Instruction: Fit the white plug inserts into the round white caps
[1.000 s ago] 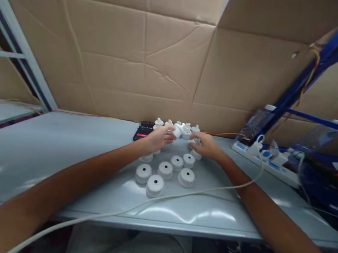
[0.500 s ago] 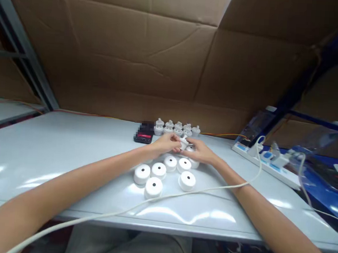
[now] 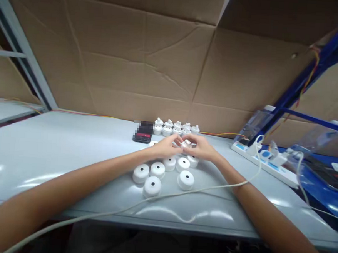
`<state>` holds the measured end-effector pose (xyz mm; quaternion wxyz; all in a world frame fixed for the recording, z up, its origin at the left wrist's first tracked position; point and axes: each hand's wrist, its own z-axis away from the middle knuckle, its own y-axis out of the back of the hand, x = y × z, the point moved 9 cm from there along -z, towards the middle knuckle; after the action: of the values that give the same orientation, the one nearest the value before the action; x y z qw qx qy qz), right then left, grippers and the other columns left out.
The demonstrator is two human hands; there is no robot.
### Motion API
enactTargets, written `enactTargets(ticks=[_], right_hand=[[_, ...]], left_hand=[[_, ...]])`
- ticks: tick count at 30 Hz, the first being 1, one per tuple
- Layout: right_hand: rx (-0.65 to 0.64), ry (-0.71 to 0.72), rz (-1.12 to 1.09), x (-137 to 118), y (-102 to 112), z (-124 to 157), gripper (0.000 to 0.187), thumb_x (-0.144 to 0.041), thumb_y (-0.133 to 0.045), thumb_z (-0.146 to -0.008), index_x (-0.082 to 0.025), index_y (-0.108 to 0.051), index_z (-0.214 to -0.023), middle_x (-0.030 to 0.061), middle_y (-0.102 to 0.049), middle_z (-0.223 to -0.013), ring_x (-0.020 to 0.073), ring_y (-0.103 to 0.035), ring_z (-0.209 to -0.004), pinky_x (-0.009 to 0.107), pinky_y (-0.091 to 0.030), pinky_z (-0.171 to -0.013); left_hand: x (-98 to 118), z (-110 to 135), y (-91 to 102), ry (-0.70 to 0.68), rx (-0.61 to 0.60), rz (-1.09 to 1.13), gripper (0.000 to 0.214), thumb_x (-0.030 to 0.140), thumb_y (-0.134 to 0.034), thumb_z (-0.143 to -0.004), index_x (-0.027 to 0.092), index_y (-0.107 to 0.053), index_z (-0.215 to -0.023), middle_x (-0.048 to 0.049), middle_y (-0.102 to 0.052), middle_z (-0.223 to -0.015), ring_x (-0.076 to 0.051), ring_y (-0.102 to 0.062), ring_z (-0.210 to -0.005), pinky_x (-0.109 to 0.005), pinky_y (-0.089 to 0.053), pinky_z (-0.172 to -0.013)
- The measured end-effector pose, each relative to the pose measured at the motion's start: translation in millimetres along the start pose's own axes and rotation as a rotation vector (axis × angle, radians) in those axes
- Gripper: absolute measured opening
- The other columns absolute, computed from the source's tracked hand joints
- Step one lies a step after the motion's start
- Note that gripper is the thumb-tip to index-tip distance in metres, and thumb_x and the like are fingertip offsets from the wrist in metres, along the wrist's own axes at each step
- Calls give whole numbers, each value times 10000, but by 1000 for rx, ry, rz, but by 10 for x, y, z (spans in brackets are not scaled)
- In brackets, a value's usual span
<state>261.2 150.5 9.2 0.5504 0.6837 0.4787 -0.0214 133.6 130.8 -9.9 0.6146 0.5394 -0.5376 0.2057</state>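
My left hand (image 3: 169, 145) and my right hand (image 3: 201, 147) meet near the middle of the table, fingers curled from both sides around a small white plastic part (image 3: 186, 144). Its exact kind does not show, and fingertips cover part of it. Just in front of my hands stand several round white plastic caps with a dark hole on top, among them one cap (image 3: 183, 165) and a nearer cap (image 3: 152, 186). Beyond my hands are white round units (image 3: 167, 128) in rows, with small pieces on top.
A black phone-like device (image 3: 143, 132), partly pixelated, lies left of the rows. At the right is a white power strip (image 3: 264, 164) with plugs. A white cable (image 3: 208, 188) runs across the table's front and past my arms. Cardboard (image 3: 138, 70) stands behind.
The white part has been lowered slightly and turned between my hands. My left fingers have shifted a little to the right. The caps and rear rows stay put.
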Motion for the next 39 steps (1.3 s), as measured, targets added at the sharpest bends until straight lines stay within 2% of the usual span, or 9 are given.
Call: enactTargets(ticks=[3, 7, 12, 15, 17, 21, 26, 31, 39], right_hand=[[-12, -34, 0, 56, -3, 4, 312, -362, -778, -734, -187, -779, -992, 35, -773, -926, 221, -679, -842, 320, -520, -779], [43, -107, -179, 151, -5, -7, 387, -466, -811, -722, -162, -772, -959, 50, -768, -899, 223, -685, -810, 325, -534, -735], [359, -237, -380, 333, 209, 20, 476, -577, -809, -707, -158, -749, -926, 82, -772, -910, 229, -701, -817, 336, -551, -743], [570, -285, -328, 495, 449, 104, 507, -617, -769, -725, -154, -738, -928, 109, -772, -945, 249, -705, -862, 357, -560, -772], [648, -305, -208, 612, 591, 164, 510, -595, -796, -689, -149, -732, -927, 125, -768, -961, 276, -701, -901, 388, -558, -811], [535, -346, 87, 850, 631, 174, 466, -550, -752, -733, -159, -739, -985, 149, -774, -1031, 326, -702, -995, 449, -549, -882], [416, -371, 103, 1064, 538, 150, 473, -423, -802, -680, -166, -726, -1069, 147, -772, -1104, 328, -715, -1023, 466, -553, -917], [388, -369, 131, 1099, 532, 140, 466, -262, -744, -674, -168, -667, -1124, 143, -744, -1179, 299, -720, -1037, 443, -562, -924], [353, -314, 186, 1056, 455, 132, 369, -298, -695, -779, -147, -625, -1108, 158, -730, -1143, 257, -726, -962, 382, -595, -829]], left_hand=[[-8, -4, -16, -22, -6, -42, 287, 264, -692, -778, 202, -595, -1041, -62, -700, -1071, -222, -679, -975, -308, -525, -811], [40, -1, -6, -59, 9, -98, 240, 242, -663, -785, 208, -576, -1006, -26, -684, -912, -203, -663, -848, -292, -503, -727], [87, 2, 38, -112, 53, -146, 178, 224, -653, -772, 205, -582, -934, -23, -679, -919, -190, -645, -805, -287, -490, -712], [102, 9, 3, -146, 3, -148, 143, 226, -636, -794, 202, -636, -935, -41, -713, -989, -196, -658, -843, -297, -511, -768], [142, 22, -17, -191, -30, -170, 200, 219, -617, -813, 207, -680, -1002, -56, -729, -1060, -209, -667, -905, -310, -518, -829], [241, 63, -73, -297, -118, -222, 294, 217, -594, -850, 236, -720, -1115, -60, -725, -1187, -227, -661, -1040, -325, -497, -947], [225, 88, -129, -315, -181, -293, 265, 260, -608, -878, 222, -738, -1105, -70, -729, -1173, -240, -655, -1068, -331, -472, -989], [233, 99, -110, -307, -180, -314, 221, 255, -633, -865, 228, -750, -1051, -54, -746, -1114, -232, -666, -1042, -307, -479, -950], [278, 158, -128, -344, -195, -403, 243, 323, -578, -925, 204, -749, -1049, -87, -738, -1109, -251, -672, -1040, -328, -482, -941]])
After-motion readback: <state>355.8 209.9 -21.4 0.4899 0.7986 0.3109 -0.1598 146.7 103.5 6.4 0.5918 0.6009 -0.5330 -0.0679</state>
